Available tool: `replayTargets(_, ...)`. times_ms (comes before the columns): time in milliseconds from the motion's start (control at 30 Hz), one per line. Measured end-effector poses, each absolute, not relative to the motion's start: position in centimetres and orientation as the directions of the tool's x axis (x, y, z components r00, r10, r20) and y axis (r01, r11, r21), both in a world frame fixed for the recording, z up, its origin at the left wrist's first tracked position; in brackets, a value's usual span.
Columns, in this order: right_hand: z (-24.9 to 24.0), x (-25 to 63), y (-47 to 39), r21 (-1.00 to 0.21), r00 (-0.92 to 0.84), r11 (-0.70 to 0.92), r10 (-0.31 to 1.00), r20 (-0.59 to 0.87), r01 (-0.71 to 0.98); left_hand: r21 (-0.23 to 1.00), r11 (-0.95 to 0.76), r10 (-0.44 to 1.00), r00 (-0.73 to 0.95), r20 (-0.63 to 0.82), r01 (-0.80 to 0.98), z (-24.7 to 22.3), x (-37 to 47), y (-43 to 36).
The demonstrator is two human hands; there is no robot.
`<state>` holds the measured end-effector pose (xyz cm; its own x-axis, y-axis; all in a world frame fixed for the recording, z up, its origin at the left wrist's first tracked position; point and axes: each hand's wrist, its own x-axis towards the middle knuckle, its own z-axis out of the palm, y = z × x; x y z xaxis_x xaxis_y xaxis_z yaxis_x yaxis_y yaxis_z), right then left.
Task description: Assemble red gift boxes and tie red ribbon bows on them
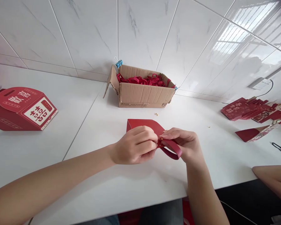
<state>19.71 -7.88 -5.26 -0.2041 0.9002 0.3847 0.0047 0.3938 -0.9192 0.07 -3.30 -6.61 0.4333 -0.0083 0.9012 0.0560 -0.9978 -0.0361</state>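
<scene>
Red card box (pixel 146 123) lies at 12 o'clock of the wearer, before the ribbon-filled corrugated carton (pixel 143 95). Left hand (pixel 135 147): fingers curled closed on its narrow end, apparently steadying it. Right hand (pixel 189 143): thumb and fingers pinched closed at the ribbon loop (pixel 178 152), which points toward 4 o'clock, likely aligning both.
</scene>
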Motion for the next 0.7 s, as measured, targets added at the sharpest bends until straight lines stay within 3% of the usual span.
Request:
replayTargets(433,-5.33,20.05,-7.94,-0.923,-0.291,0.384,0.886,0.361,0.022,-0.046,-0.997,-0.013,0.463,0.886,0.059,-6.89,-0.02,-3.19)
replayTargets(700,-5.38,20.15,-7.72,-0.910,-0.307,0.414,0.865,0.397,-0.010,0.078,-0.996,0.088,0.441,0.893,0.041,-6.50,0.03,-3.39)
